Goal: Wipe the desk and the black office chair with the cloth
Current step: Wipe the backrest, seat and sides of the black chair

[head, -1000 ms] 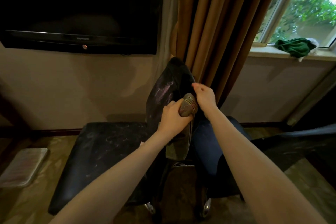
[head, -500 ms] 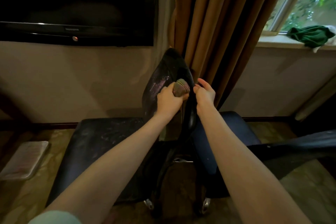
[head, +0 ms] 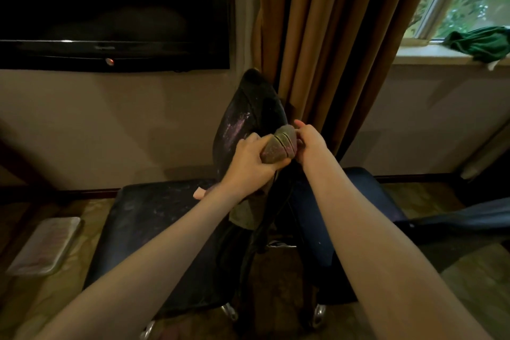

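Observation:
The black office chair stands edge-on before me, its dusty backrest (head: 248,107) upright and its seat (head: 154,229) stretching left. My left hand (head: 248,160) grips a bunched grey-green striped cloth (head: 278,143) and presses it on the backrest's rear edge, about halfway up. A loose tail of the cloth hangs below my wrist. My right hand (head: 310,141) is just right of the cloth, fingers curled round the backrest edge and touching the cloth's end. No desk is in view.
A dark TV (head: 110,22) hangs on the wall at the left, brown curtains (head: 331,50) just behind the chair. A green cloth (head: 480,41) lies on the window sill. A white tray (head: 44,246) lies on the floor left. A blue seat (head: 358,196) stands to the right.
My left hand slid the cloth up the backrest edge, then back down a little. My right hand stayed beside it on the edge. The view shifted slightly.

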